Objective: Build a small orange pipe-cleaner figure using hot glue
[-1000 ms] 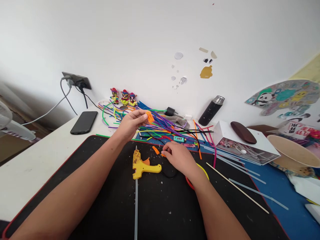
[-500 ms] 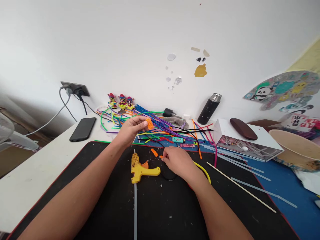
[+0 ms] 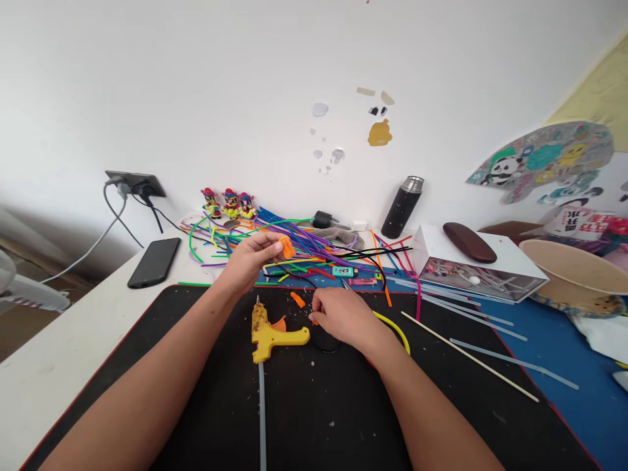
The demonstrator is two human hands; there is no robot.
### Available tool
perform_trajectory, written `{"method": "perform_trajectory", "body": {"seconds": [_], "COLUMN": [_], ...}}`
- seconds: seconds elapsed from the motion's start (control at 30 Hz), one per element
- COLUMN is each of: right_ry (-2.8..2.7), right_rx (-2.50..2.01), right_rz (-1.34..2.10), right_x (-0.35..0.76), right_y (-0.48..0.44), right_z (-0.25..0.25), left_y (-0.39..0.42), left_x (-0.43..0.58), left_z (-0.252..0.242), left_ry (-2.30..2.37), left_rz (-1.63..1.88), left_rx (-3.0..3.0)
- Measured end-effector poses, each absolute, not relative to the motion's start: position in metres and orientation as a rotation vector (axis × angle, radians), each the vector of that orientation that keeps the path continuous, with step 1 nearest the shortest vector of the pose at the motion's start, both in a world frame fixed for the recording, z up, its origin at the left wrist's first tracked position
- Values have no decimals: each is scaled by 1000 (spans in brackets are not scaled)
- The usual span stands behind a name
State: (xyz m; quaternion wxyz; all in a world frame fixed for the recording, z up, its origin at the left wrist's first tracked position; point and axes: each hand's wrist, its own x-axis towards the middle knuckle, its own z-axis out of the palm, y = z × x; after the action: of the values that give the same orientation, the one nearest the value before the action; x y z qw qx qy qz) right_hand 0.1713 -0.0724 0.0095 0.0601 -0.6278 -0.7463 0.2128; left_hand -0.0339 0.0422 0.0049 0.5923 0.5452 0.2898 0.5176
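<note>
Raised over the far edge of the black mat, my left hand (image 3: 252, 258) pinches a flat orange piece of bent pipe cleaner (image 3: 287, 247) between thumb and fingers. My right hand (image 3: 341, 315) rests low on the mat with its fingertips closed around a small orange piece (image 3: 315, 322), mostly hidden by the fingers. Another orange piece (image 3: 297, 299) lies on the mat between the hands. Nearer to me is a yellow hot glue gun (image 3: 267, 335) on its side, nozzle pointing away, with a long translucent glue stick (image 3: 262, 412) coming out of its back.
Loose coloured pipe cleaners (image 3: 289, 229) pile up against the wall. A teal lighter (image 3: 345, 271), black flask (image 3: 403, 207), white box (image 3: 485, 261), glue sticks (image 3: 490, 320) and wooden stick (image 3: 471, 356) lie around to the right. A phone (image 3: 154, 261) is at left.
The camera view has shifted slightly to the right. My left hand still holds up the orange piece; my right fingertips have closed over the small piece, which now shows less.
</note>
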Motion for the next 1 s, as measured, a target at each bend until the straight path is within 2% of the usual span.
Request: {"method": "perform_trajectory", "body": {"seconds": [0.5, 0.83, 1.0], "right_ry": [-2279, -2357, -2262], "right_rx": [-2128, -2056, -1940], "right_rz": [582, 526, 601], "right_x": [166, 161, 161], "right_y": [-74, -77, -75], "right_z": [17, 16, 10], "left_y": [40, 38, 37], "left_x": [-33, -32, -31], "left_z": [7, 6, 7], "left_ry": [708, 715, 693], "left_rz": [1169, 1159, 1167], "left_rx": [1332, 1302, 1267]}}
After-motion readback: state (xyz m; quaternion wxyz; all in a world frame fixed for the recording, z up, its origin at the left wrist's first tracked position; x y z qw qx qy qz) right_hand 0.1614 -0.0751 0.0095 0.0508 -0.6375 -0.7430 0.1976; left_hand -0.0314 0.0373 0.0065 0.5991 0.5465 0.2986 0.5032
